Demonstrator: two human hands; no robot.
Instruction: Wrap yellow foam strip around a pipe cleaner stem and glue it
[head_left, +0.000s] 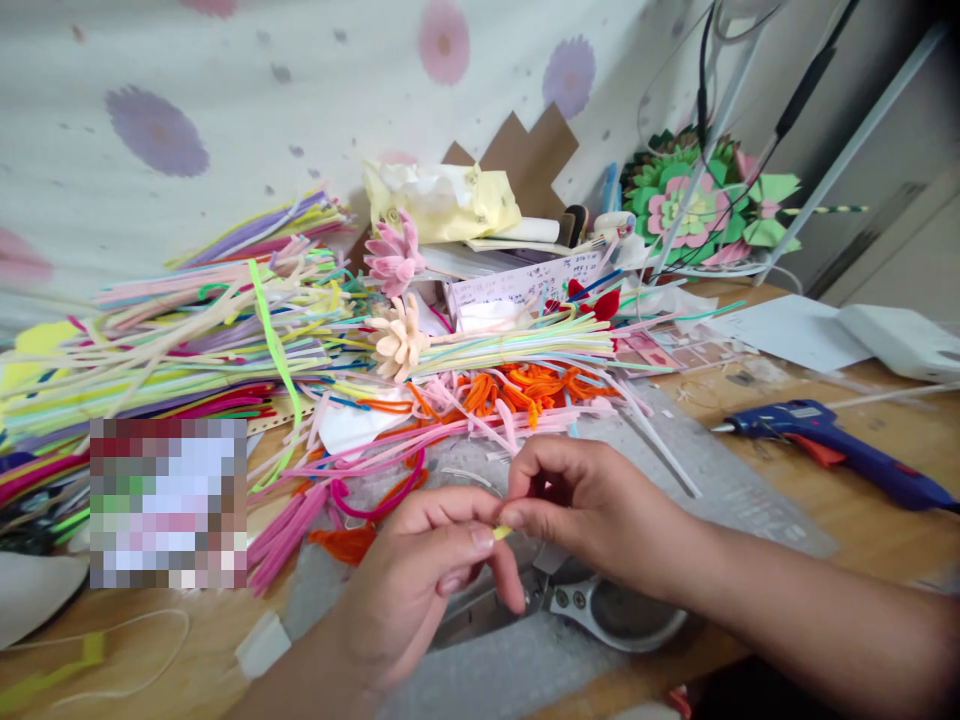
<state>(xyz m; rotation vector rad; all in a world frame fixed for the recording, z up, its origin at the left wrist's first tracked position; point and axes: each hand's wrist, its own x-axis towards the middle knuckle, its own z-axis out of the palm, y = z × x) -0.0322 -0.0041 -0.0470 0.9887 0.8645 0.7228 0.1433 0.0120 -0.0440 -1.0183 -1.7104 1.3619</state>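
Observation:
A small yellow piece (502,532) shows between the fingertips of both hands, over the grey mat. My left hand (442,570) pinches it between thumb and index finger, with the other fingers curled below. From the right, my right hand (577,500) closes its thumb and index finger on the same piece, and the fingertips of the two hands nearly touch. Beneath the hands lie scissors (581,603), their blades partly hidden by my left hand. Orange fuzzy stems (525,388) and pink stems (289,530) lie just beyond.
Bundles of coloured stems (187,345) fill the left and back. A blue glue gun (840,450) rests at the right, near a white device (904,340). Paper flowers (690,210) stand at the back right, by a metal frame. Yellow strips (56,675) lie front left.

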